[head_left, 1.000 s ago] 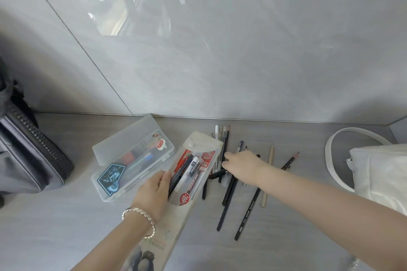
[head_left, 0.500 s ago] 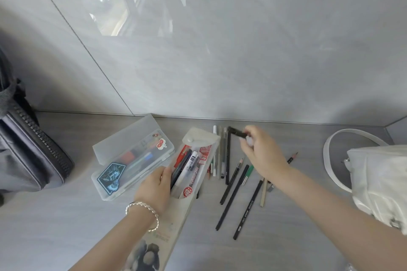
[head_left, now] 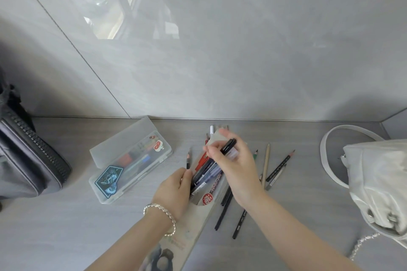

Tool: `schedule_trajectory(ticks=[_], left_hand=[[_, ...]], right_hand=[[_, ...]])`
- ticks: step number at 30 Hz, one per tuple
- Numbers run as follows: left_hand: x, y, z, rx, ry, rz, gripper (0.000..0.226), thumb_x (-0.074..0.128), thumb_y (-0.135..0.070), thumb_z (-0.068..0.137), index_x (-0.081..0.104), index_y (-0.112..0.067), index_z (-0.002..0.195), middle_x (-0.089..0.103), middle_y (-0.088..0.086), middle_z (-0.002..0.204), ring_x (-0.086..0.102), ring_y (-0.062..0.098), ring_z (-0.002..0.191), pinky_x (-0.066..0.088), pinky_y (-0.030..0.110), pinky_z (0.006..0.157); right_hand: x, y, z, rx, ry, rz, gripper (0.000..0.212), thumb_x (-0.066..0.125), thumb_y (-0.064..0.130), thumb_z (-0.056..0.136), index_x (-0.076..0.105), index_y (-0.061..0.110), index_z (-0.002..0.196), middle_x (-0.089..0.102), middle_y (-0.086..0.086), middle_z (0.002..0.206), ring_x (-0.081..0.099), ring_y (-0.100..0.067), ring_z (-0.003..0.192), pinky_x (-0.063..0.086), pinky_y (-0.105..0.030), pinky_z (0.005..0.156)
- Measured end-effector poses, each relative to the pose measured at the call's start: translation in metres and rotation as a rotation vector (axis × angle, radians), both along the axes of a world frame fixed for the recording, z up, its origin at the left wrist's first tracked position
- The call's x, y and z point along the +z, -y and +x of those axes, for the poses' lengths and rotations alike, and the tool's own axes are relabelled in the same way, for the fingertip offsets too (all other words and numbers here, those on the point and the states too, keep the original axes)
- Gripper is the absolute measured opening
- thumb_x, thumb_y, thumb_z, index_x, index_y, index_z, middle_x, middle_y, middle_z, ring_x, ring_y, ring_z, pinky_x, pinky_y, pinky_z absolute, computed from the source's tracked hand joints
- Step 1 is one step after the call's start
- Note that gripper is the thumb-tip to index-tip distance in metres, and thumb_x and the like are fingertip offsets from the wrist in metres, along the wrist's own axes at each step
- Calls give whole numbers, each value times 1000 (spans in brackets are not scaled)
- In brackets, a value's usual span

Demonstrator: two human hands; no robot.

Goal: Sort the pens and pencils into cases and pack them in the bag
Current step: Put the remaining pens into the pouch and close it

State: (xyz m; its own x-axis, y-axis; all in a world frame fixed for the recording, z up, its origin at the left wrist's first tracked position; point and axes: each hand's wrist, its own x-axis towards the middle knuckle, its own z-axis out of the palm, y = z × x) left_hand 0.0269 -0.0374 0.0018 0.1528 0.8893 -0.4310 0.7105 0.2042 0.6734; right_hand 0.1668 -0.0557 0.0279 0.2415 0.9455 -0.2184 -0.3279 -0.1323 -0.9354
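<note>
My right hand (head_left: 233,167) grips a black pen (head_left: 228,146) above the open mouth of the translucent soft pen case (head_left: 199,215), which holds several pens. My left hand (head_left: 174,193), with a bracelet at the wrist, holds that case by its left edge. A clear hard case (head_left: 130,163) with a sticker lies open to the left, with several coloured pens inside. Loose pencils (head_left: 279,166) lie on the table to the right of my right hand, and more dark ones (head_left: 224,209) lie under my right forearm. One pencil (head_left: 188,158) lies just left of the soft case.
A dark grey zipped bag (head_left: 28,163) stands at the left edge. A white handbag (head_left: 378,182) with a long strap sits at the right. The grey wall rises right behind the table's back edge.
My right hand picked a black pen out of the loose pile, lifted it, and carried it left over the soft case's mouth. My left hand stayed on the case.
</note>
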Motion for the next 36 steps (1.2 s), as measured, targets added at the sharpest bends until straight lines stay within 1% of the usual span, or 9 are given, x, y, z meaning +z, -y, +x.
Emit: schedule_trajectory(ticks=[3,7,11,16,21,24,28,31,36], left_hand=[[-1,1,-2,-2,-17,3,40,31,-32,99,53,-3,83,49,0,66,44,16,64,34,27,61],[-2,3,-1,-40,-38,0,36,31,-31,99,46,-17,70,47,-3,62,44,12,61,34,24,59],[-6,6,-3,-44,-37,-11,36,32,-31,99,45,-17,68,48,-3,63,44,12,61,34,24,59],[-11,8,-2,-34,-12,-43,36,33,-30,98,52,-9,75,51,-1,65,44,13,60,34,25,58],[-13,-8,-11,50,-69,-17,38,30,-31,99,44,-18,66,51,-1,66,47,15,64,34,26,57],[-15,-24,-27,148,-93,12,39,30,-30,99,45,-17,67,51,1,67,48,25,72,32,32,61],[-18,-40,-49,256,-139,39,41,30,-31,99,54,-6,78,54,9,75,50,28,76,34,33,66],[-20,-46,-59,286,-156,46,44,29,-33,99,57,-2,84,57,12,77,49,24,69,34,32,58],[-23,-48,-64,301,-170,31,45,29,-34,99,57,-1,88,60,14,81,48,20,66,33,27,56]], right_hand=[[-5,-1,5,-68,216,58,43,62,9,86,43,36,113,65,6,83,67,-3,82,50,-20,86],[-15,1,8,170,807,111,17,58,20,89,61,16,105,60,8,96,56,2,93,41,-12,86],[-26,10,5,349,971,173,35,51,39,87,64,11,105,54,2,114,44,1,107,29,-2,94],[-42,14,5,453,1410,344,41,40,40,89,62,14,111,55,0,131,26,-10,133,30,-33,105],[-34,-12,16,214,1101,430,26,49,21,87,67,7,99,68,-6,103,51,-7,104,34,-13,96],[-37,-43,29,-54,986,135,16,51,11,88,64,8,96,60,-2,88,49,-1,74,41,-10,75],[-68,-82,40,177,1077,-332,18,49,15,92,64,7,92,64,-7,89,58,-21,82,49,-32,76],[-82,-98,31,418,1239,-542,43,46,30,95,40,12,56,46,-4,58,49,-25,58,35,-28,49],[-91,-112,16,438,1353,-726,44,48,34,92,34,15,55,39,1,55,46,-20,56,25,-23,42]])
